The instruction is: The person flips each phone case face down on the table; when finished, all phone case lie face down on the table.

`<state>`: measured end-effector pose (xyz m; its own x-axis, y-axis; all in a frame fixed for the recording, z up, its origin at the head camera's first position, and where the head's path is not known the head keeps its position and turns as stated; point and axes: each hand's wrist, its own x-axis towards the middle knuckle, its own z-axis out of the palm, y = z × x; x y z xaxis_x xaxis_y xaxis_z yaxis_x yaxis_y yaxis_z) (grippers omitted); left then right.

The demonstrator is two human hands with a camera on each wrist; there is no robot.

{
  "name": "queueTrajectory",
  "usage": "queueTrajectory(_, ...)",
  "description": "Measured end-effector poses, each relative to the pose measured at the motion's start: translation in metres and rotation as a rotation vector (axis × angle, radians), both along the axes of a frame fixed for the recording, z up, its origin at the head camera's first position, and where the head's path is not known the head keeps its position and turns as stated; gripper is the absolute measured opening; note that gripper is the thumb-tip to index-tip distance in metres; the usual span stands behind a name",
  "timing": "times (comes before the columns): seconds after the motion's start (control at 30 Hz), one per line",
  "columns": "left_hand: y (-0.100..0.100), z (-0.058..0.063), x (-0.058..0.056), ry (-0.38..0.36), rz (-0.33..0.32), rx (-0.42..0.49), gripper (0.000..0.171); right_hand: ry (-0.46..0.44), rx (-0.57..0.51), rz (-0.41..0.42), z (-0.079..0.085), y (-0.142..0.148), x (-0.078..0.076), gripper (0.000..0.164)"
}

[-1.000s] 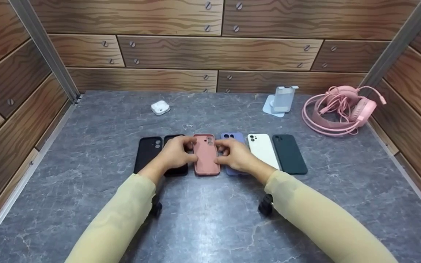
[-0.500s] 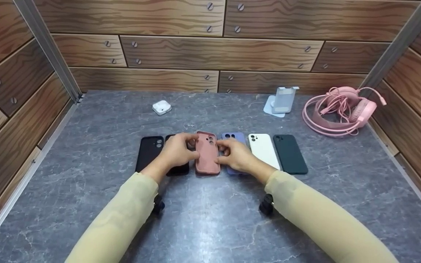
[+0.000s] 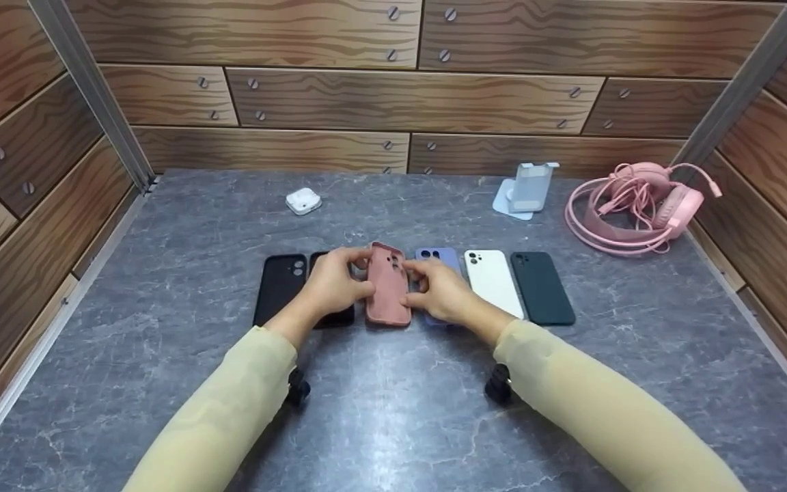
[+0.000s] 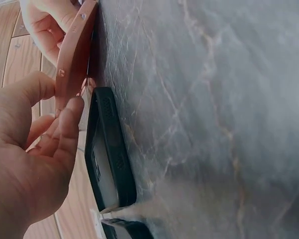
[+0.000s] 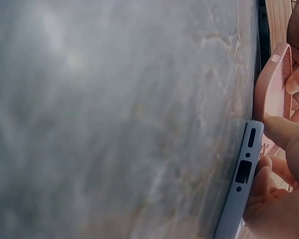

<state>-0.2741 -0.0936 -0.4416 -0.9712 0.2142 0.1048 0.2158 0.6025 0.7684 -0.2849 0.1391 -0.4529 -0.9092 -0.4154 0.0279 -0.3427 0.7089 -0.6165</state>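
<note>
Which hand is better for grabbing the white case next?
Probably the right hand: it holds the pink case on the side nearer the white case. The left hand holds the opposite side.

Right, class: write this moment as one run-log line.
left hand: pinches pink case; right hand: pinches pink case; pink case: tilted, far end raised; neighbours: black case left, purple case right

The pink phone case [image 3: 387, 290] was just below the centre of the head frame, its hollow inner side facing the camera and the lens cutout at its upper right. It was tilted, the left long edge raised above the right. The left hand [image 3: 332, 283] pinched the left edge, the right hand [image 3: 443, 290] the right edge.
</note>
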Motion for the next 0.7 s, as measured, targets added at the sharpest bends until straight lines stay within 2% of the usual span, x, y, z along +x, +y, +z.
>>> queueTrajectory(0.2, 0.002, -0.002, 0.004, -0.010, 0.029, 0.106, 0.061, 0.011, 0.034, -0.018, 0.003, -0.006, 0.004, 0.069)
queueTrajectory(0.4, 0.004, -0.005, 0.008, -0.053, 0.052, 0.219, 0.060, 0.073, 0.034, 0.016, 0.008, -0.012, 0.009, 0.070)
queueTrajectory(0.57, 0.005, -0.007, 0.009, -0.069, 0.075, 0.286, 0.058, 0.136, 0.032, 0.049, 0.008, -0.015, 0.010, 0.068)
queueTrajectory(0.7, 0.006, -0.008, 0.010, -0.064, 0.084, 0.311, 0.058, 0.120, 0.005, 0.063, 0.008, -0.015, 0.011, 0.069)
